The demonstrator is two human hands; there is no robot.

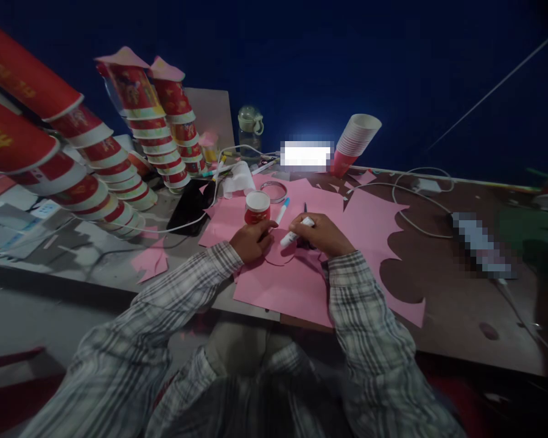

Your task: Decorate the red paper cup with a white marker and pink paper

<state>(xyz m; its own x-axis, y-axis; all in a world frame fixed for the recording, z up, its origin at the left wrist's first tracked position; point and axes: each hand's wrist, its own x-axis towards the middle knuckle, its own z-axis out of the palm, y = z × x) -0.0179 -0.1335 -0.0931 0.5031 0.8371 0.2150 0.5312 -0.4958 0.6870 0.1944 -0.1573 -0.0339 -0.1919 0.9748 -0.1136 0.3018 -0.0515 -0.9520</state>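
My right hand (329, 236) is closed around a white tube (296, 233), its narrow end angled down and left over pink paper. My left hand (252, 241) holds the left edge of a round pink paper piece (281, 254) with curled fingers; its fingertips are only partly visible. This piece lies on a larger pink paper sheet (283, 295). Just beyond my left hand stands a small red paper cup (257, 208) with its white end up. A white marker with a blue cap (282, 212) and a roll of clear tape (274, 191) lie behind the hands.
Towers of red paper cups (158, 143) stand at the left, two with pink cone tops. A tilted cup stack (356, 137) is at the back. A black phone (189, 210), a blurred-out device (481, 243), white cables and cut pink paper (369, 225) lie around.
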